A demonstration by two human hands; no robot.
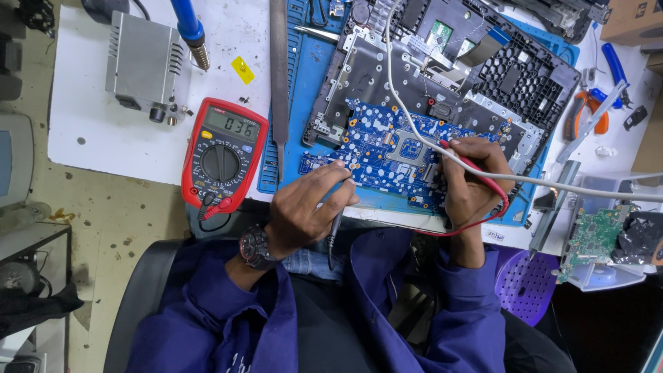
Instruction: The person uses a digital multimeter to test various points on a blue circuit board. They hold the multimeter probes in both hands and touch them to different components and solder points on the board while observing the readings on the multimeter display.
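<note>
From the head view, my left hand point(304, 211) pinches the black probe point(336, 221) like a pen, fingers closed round its slim barrel, tip down on the near left edge of the blue circuit board point(387, 148). My right hand point(476, 176) is closed the same way on the red probe point(464, 155), its point set on the board's right side, the red lead point(496, 207) looping under my wrist. The board lies on the blue mat point(311, 62), partly over the black laptop chassis point(483, 76), right at the near edge of the white table point(90, 124). I judge the probes light, stiff and a little slick, best held low near the tip for steadiness. The board seems thin, rigid and fragile, so only its bare edges are safe to grip. The red multimeter point(222, 155) sits just left of the mat, its display lit.
</note>
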